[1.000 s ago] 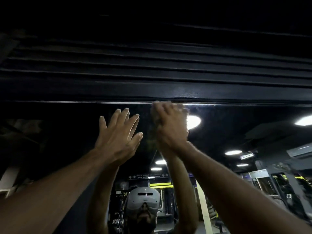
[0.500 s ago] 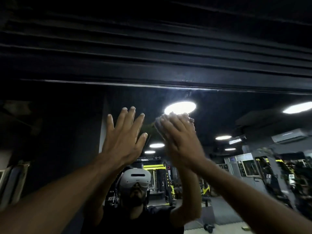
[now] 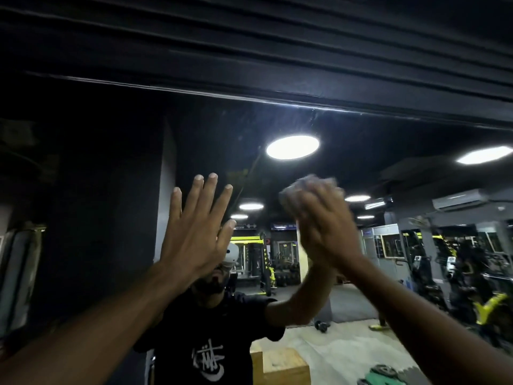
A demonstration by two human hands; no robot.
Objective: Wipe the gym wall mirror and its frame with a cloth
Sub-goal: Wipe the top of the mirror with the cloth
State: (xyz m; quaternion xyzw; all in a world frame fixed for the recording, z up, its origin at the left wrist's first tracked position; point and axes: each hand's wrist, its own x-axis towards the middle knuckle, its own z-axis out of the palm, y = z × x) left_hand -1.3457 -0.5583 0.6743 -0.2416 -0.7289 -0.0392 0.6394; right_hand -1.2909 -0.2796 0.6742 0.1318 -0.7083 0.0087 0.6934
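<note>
Left hand (image 3: 197,234): raised at the end of an extended forearm that enters from the lower left. The hand is wide open, back toward the camera, palm toward the mirror (image 3: 374,134). Its fingers (image 3: 213,190) are straight, slightly spread and point upward. It holds nothing. Contact between palm and glass cannot be confirmed.

Right hand (image 3: 322,226): raised at nearly the same height, to the right of the left hand and apart from it, with its forearm entering from the lower right. The hand is motion-blurred. Its fingers curve over the cloth (image 3: 305,183) and hold it bunched against the palm side.

Cloth: a pale grey wad that shows above and to the left of the right hand's fingertips, between that hand and the glass. Finer detail is lost in the blur. A reflected forearm (image 3: 305,295) rises from below and meets the right hand at the cloth.

Mirror: directly ahead of both hands, extending past them on every side.

Frame (image 3: 249,81): a black horizontal band well above both hands, running across the view and dropping toward the right. Black slats (image 3: 277,29) lie above it.

Visible in the reflection:
- a round ceiling light (image 3: 293,147) above the right hand and below the frame;
- a person's torso in a black printed shirt (image 3: 208,343) below the left hand;
- a wooden box (image 3: 283,362) below the right hand;
- gym equipment (image 3: 458,259) to the right of the right hand.
</note>
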